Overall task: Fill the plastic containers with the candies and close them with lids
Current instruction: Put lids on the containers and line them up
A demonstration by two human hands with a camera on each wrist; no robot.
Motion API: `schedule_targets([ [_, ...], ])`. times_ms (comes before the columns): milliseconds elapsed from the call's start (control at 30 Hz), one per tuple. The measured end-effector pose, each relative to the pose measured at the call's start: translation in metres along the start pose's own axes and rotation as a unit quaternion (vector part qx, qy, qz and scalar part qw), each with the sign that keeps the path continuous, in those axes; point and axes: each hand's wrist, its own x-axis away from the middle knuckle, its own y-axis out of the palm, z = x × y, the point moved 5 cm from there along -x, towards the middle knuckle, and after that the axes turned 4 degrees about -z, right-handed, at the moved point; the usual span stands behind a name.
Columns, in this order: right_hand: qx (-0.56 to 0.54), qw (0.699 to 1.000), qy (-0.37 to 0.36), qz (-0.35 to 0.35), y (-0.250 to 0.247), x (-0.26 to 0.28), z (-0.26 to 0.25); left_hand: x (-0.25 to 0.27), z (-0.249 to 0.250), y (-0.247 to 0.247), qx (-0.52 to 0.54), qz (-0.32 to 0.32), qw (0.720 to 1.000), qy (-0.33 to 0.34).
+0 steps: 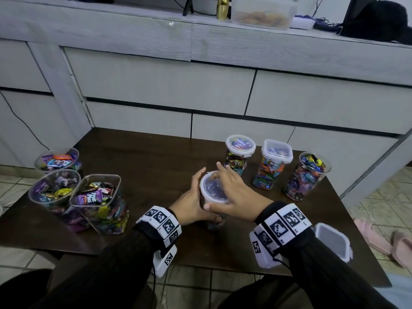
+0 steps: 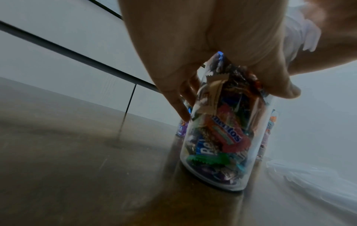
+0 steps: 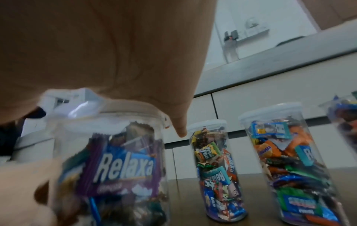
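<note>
A round clear container [image 1: 215,223] packed with wrapped candies stands on the middle of the dark table [image 1: 145,157]. A white-rimmed round lid [image 1: 211,188] lies on its mouth. My left hand [image 1: 191,201] grips the container's upper wall from the left, fingers and thumb curled round it, as the left wrist view shows [image 2: 212,45] on the container [image 2: 222,137]. My right hand [image 1: 236,195] lies flat over the lid, fingers straight, thumb along the lid's near rim. In the right wrist view the palm [image 3: 96,45] covers the lid [image 3: 77,107] above the container [image 3: 115,168].
Behind stand a round lidded container [image 1: 239,152] and a square lidded one [image 1: 275,161], with a full lidless container [image 1: 310,175] to their right. Three lidless candy-filled containers [image 1: 98,201] cluster at the left. A loose square lid [image 1: 332,241] lies at the front right. Cabinet drawers rise behind.
</note>
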Motion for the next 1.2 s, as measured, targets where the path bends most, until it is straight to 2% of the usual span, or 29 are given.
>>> schedule_targets([
  [100, -0.047, 0.998, -0.037, -0.038, -0.008, 0.005, 0.008, -0.001, 0.001, -0.003, -0.012, -0.008, 1.0, 0.008],
  [167, -0.053, 0.997, -0.055, -0.03, -0.012, 0.007, 0.012, -0.001, 0.001, -0.002, -0.011, -0.013, 1.0, 0.013],
  [400, -0.037, 0.995, -0.077, 0.043, -0.006, 0.009, 0.017, -0.001, -0.001, -0.001, -0.013, -0.016, 1.0, 0.02],
  [600, -0.031, 0.991, -0.043, 0.119, -0.001, 0.011, 0.02, -0.003, 0.008, -0.018, -0.054, -0.048, 0.997, 0.0],
  [733, -0.034, 0.995, -0.046, 0.081, -0.004, 0.017, 0.03, 0.002, 0.007, -0.029, -0.063, -0.056, 0.996, -0.017],
  [867, -0.03, 0.997, -0.049, 0.055, -0.014, 0.019, 0.037, 0.006, 0.009, -0.019, -0.039, -0.07, 0.997, -0.015],
  [967, -0.014, 0.994, -0.02, 0.105, -0.013, 0.016, 0.032, 0.006, 0.013, -0.002, 0.021, -0.046, 0.999, -0.002],
  [1067, -0.015, 0.985, -0.009, 0.171, 0.001, 0.018, 0.023, 0.006, 0.01, 0.004, 0.092, 0.024, 0.995, 0.034],
  [1133, -0.007, 0.985, -0.012, 0.17, 0.004, 0.02, 0.023, 0.006, 0.01, 0.001, 0.09, 0.032, 0.995, 0.038],
  [1200, 0.011, 0.99, -0.028, 0.14, -0.001, 0.023, 0.028, 0.002, 0.009, -0.003, 0.068, 0.019, 0.997, 0.035],
])
